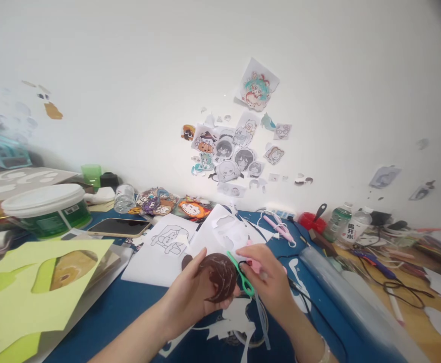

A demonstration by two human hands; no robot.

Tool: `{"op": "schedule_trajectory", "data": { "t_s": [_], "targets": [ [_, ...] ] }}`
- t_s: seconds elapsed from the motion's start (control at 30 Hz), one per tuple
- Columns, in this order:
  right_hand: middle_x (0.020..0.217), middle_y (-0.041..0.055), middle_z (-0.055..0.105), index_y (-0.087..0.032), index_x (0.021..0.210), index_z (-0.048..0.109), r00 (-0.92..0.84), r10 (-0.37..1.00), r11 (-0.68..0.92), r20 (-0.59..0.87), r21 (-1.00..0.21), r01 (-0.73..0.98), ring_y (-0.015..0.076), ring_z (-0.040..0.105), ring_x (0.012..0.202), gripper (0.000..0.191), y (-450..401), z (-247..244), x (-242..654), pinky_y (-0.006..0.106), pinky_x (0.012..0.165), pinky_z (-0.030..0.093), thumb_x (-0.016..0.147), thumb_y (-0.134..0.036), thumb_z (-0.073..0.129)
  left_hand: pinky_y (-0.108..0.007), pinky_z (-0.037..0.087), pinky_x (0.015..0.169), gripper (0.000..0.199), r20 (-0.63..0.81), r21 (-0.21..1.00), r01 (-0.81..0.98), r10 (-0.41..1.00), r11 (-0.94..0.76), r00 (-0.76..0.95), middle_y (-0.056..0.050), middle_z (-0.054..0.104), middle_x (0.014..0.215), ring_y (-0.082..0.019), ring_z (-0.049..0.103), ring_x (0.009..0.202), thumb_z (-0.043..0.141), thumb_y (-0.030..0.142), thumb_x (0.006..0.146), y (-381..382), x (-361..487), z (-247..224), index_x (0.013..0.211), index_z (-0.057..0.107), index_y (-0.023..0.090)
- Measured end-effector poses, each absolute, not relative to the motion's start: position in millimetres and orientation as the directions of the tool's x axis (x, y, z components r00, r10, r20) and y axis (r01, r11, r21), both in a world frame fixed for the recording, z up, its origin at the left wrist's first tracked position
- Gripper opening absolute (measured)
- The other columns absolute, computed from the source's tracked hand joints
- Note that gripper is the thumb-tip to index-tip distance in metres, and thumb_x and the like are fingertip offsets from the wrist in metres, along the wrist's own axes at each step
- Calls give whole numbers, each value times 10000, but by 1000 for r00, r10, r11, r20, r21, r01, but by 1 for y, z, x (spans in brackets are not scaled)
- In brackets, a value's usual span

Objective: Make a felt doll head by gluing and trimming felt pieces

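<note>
My left hand (184, 297) holds a dark brown curved cut-out (224, 277) up over the blue table, thumb on its upper left edge. To its right, my right hand (269, 275) has its fingers bent around green-handled scissors (246, 283), close beside the brown piece. Something pink shows behind the right fingers, partly hidden. Below the hands lie white paper scraps (232, 322) over a round object. Behind the left hand is a white sheet with a line drawing (169, 239).
Yellow-green cut sheets (42, 287) fill the left front, with a phone (119, 227) and a lidded tub (48, 209) behind. Bottles (337, 222) and cables stand or lie at right. A clear roll (356, 302) runs along the right side.
</note>
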State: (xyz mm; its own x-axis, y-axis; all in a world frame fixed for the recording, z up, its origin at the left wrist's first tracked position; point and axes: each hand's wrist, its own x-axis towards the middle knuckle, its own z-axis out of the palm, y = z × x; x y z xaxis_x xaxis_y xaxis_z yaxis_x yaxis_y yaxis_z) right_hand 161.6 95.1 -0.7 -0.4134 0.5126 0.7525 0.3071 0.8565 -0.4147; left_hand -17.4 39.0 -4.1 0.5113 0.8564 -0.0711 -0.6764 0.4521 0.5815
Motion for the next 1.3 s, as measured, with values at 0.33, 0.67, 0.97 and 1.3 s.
{"op": "schedule_trajectory", "data": {
  "t_s": [0.33,0.67,0.97,1.3],
  "targets": [
    [823,18,701,-254,887,625,-379,410,909,830,-408,89,175,613,776,230,83,0,151,345,709,487,814,-50,549,-280,384,605,597,-63,542,-663,811,517,582,-131,664,698,-207,612,667,297,566,864,37,-5,-11,827,659,94],
    [818,24,697,-244,880,632,-453,370,921,811,-385,63,178,598,753,153,85,0,154,358,706,465,851,-128,537,-282,375,610,669,-142,418,-672,774,612,617,-106,638,586,-190,600,574,223,568,865,32,1,-7,662,662,106],
    [858,37,606,-238,877,563,-530,415,873,739,-488,2,174,567,807,131,80,-7,153,333,721,463,908,-204,440,-306,357,617,759,-11,482,-666,764,569,645,-126,641,581,-196,565,546,182,651,831,29,6,-16,669,656,81],
    [815,28,484,-222,809,513,-205,617,782,760,-621,52,175,502,797,129,94,-7,163,315,703,426,905,-246,429,-308,341,583,435,-180,969,-121,952,215,249,-54,609,572,-186,501,524,454,598,757,44,-27,0,673,575,189]
  ]
}}
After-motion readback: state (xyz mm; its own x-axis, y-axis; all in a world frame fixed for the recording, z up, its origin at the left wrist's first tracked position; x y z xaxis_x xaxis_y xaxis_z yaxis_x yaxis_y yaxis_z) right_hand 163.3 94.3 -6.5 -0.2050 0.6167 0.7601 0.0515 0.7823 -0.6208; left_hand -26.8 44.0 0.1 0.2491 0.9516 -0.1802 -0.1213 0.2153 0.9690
